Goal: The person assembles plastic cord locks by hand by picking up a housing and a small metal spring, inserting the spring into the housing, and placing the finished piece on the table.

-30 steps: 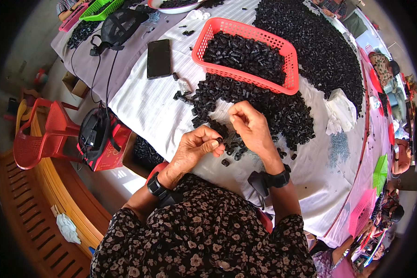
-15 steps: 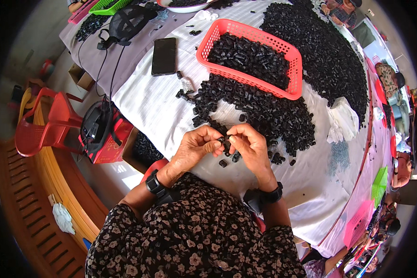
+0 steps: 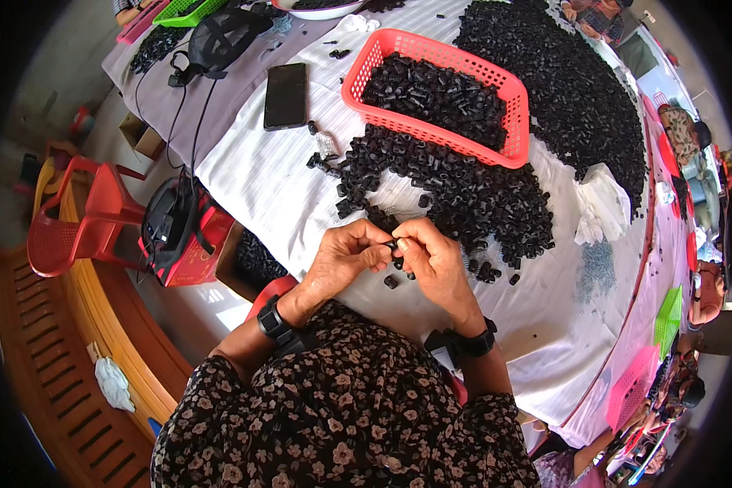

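Observation:
Between the fingertips of both hands is a small black plastic part (image 3: 393, 244), mostly covered by the fingers. My left hand (image 3: 346, 259) pinches it from the left, and my right hand (image 3: 433, 256) pinches it from the right. The two hands nearly meet over the near edge of a heap of loose black parts (image 3: 455, 199). A single black part (image 3: 391, 281) lies on the cloth just below the fingers. Beyond the heap stands a red perforated basket (image 3: 431, 130) filled with the same kind of parts.
A much larger black heap (image 3: 553, 89) spreads over the white cloth (image 3: 244, 175) at the far right. A phone (image 3: 286, 96) lies left of the basket; crumpled white plastic (image 3: 602, 203) lies to the right. A red chair (image 3: 89, 211) stands at left. Other people sit around the table.
The fingers of both hands have shifted slightly around the small black part, drawing closer together. The view has moved a little; the basket and heaps keep their places.

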Demonstrator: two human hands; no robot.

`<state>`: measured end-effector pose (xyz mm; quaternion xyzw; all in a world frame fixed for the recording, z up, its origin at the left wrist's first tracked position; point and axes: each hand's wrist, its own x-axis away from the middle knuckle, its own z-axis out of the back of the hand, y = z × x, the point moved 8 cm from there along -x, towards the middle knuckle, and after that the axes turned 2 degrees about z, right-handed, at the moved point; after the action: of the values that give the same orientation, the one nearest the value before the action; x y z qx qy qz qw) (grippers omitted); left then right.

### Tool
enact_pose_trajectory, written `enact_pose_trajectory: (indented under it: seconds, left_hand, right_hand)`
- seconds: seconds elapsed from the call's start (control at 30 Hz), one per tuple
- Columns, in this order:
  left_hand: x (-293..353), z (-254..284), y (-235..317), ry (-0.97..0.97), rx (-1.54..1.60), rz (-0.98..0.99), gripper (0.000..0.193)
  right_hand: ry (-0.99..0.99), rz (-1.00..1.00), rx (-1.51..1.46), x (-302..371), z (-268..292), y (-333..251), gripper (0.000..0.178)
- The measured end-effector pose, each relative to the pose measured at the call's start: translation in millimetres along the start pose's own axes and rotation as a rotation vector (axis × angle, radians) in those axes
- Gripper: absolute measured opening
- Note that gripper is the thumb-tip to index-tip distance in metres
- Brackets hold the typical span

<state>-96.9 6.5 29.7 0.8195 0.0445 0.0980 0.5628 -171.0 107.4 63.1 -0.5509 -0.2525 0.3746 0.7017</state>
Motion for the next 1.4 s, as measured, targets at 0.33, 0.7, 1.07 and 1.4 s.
enact_pose_trajectory:
  seconds: [0.33, 0.7, 1.07, 1.4]
  left_hand:
    - [1, 1, 3, 0.088, -0.167, -0.037, 0.007]
    - [3, 4, 0, 0.150, -0.386, -0.095, 0.009]
    - [3, 11, -6, 0.148, -0.572, -0.066, 0.010]
    - [3, 6, -11, 0.102, -0.324, 0.032, 0.003]
  right_hand:
    - [0.040, 0.173, 0.227, 3, -6, -19, 0.018]
    - [0.041, 0.357, 0.516, 8, -18, -24, 0.024]
    - [-0.005, 0.426, 0.620, 11, -25, -30, 0.020]
    - [0.026, 0.411, 0.758, 13, -29, -36, 0.033]
